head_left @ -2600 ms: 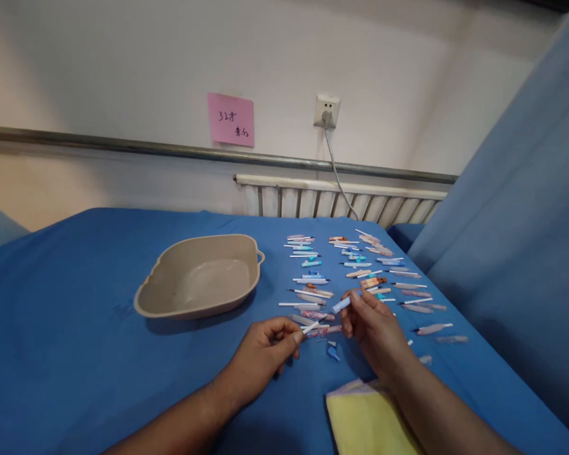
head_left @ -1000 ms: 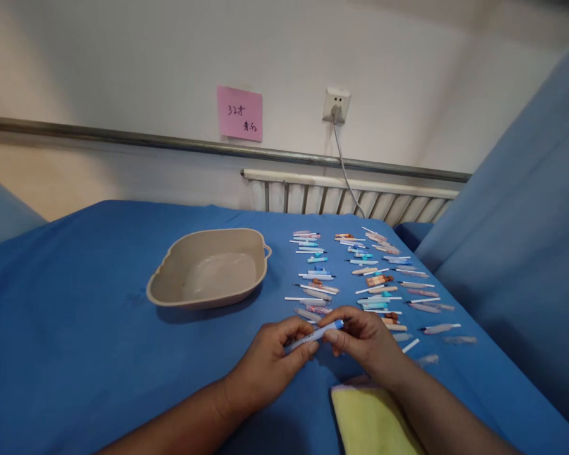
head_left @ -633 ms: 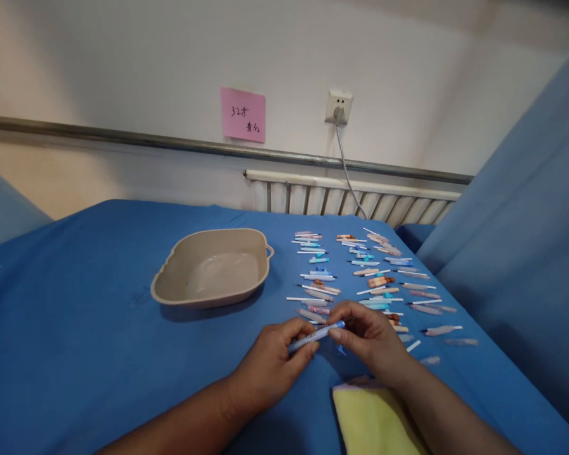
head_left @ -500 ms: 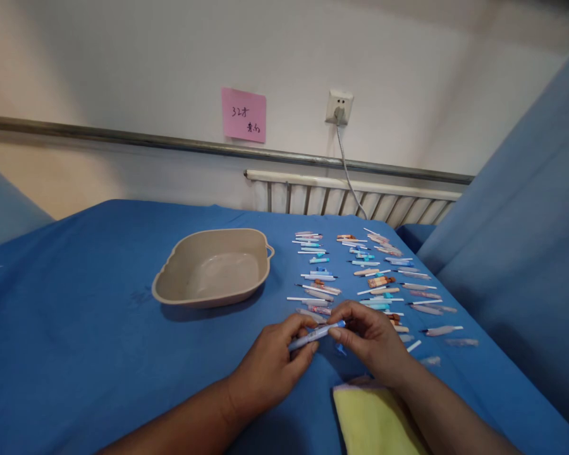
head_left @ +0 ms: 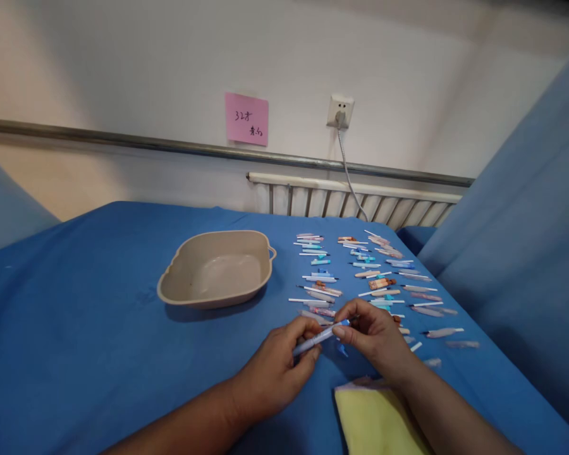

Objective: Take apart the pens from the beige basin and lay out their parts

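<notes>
Between thumb and fingers, my left hand (head_left: 282, 360) holds the barrel of a light blue pen (head_left: 314, 341), tilted up to the right. The fingertips of my right hand (head_left: 377, 338) pinch the pen's bluer right end. Beneath them, a small blue piece (head_left: 342, 349) lies on the blue cloth (head_left: 99, 328). Behind and to the right of the hands, pens, white sticks and small parts lie in rows, among them a brown piece (head_left: 382, 284). My right hand and forearm hide some of these.
A beige basin (head_left: 218, 300) stands left of the rows. A yellow cloth (head_left: 377, 420) lies under my right forearm at the front edge. Behind the table are a radiator (head_left: 351, 185) and a plugged socket (head_left: 340, 112); a blue curtain (head_left: 521, 208) hangs at right.
The view has shifted slightly. Both hands keep their hold on the pen, with my right fingertips a little differently placed at its end.
</notes>
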`<state>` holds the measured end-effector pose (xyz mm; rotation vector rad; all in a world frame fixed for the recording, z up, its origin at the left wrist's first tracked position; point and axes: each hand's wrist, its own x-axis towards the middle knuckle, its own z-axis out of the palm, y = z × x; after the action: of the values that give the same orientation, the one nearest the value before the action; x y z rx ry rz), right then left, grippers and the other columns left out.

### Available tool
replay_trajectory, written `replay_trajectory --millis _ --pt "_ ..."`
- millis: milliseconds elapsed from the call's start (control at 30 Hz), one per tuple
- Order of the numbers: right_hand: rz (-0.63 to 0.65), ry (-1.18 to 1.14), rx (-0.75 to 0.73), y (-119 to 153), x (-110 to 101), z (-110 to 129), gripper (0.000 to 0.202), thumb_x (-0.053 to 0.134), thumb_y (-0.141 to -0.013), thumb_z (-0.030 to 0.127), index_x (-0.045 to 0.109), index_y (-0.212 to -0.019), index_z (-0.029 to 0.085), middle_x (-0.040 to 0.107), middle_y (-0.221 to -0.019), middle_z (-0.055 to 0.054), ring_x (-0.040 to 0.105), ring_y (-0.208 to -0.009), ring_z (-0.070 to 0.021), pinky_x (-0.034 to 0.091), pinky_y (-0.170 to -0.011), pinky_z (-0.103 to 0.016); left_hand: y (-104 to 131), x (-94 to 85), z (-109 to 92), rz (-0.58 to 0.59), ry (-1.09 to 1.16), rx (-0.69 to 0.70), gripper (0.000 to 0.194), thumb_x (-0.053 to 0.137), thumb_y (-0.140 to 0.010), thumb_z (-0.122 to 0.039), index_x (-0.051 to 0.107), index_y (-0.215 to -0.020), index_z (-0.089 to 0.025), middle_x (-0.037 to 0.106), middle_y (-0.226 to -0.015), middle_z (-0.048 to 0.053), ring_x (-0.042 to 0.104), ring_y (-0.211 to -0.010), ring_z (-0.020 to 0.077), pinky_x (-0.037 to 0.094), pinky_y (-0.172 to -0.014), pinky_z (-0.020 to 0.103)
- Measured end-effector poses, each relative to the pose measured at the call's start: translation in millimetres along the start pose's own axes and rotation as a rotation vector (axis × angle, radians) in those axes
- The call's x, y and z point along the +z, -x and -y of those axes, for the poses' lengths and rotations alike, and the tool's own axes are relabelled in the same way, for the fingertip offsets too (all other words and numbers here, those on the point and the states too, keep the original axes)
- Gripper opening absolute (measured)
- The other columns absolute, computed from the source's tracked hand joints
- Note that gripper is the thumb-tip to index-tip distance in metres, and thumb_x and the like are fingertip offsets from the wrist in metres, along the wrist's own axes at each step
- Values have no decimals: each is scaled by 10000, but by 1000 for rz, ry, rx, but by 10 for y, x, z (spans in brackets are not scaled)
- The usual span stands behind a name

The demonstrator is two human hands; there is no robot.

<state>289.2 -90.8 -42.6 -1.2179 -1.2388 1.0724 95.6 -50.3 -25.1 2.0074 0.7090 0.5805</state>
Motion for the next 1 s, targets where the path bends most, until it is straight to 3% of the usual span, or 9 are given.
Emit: replay_trajectory --millis 167,333,500,600,733,867,1000 --pt "-7 110 -22 24 7 50 222 717 -716 371 593 -691 189 561 -628 19 475 -590 -128 361 -558 -247 1 -39 -18 22 -71 -2 169 491 -865 -264 610 -972 -210 660 -940 33 591 -871 175 415 -788 249" --pt "0 190 -9 30 -3 72 309 692 -740 399 543 -584 177 471 -515 42 401 -515 -101 309 -508 -236 -2 -42 -24 29 -89 41 212 459 -895 -300 634 -986 -221 666 -955 29 589 -900 169 400 -812 237" --pt "111 -177 14 -6 30 22 289 719 -711 406 634 -905 208 567 -680 32 487 -534 -93 371 -521 -224 -24 -62 -31 27 -64 -4 226 454 -896 -318 648 -912 -206 646 -826 2 568 -766 143 393 -717 223" --pt "114 -283 5 -32 64 -9 321 749 -694 353 650 -969 219 595 -746 22 505 -551 -81 384 -523 -207 -38 -58 -12 29 32 -53 246 465 -885 -343 649 -881 -179 615 -740 -8 538 -701 132 388 -667 218" --pt "72 -223 -5 -41 80 -14 219 733 -717 352 677 -848 186 570 -574 32 497 -503 -84 368 -504 -206 -57 -17 46 60 226 -170 347 476 -867 -422 615 -706 -148 519 -563 -33 456 -537 98 348 -539 201" --pt "29 -154 -8 -34 89 -6 237 731 -710 381 638 -768 171 538 -506 44 467 -462 -84 334 -466 -207 -75 26 82 117 422 -261 456 432 -856 -535 583 -674 -146 417 -446 -60 352 -407 73 266 -433 198" --pt "-32 -129 8 -38 117 -11 285 738 -690 400 564 -680 175 446 -445 82 393 -417 -66 283 -428 -197 -91 55 72 98 602 -331 374 515 -814 -532 522 -735 -167 500 -524 -57 330 -366 48 216 -376 185"
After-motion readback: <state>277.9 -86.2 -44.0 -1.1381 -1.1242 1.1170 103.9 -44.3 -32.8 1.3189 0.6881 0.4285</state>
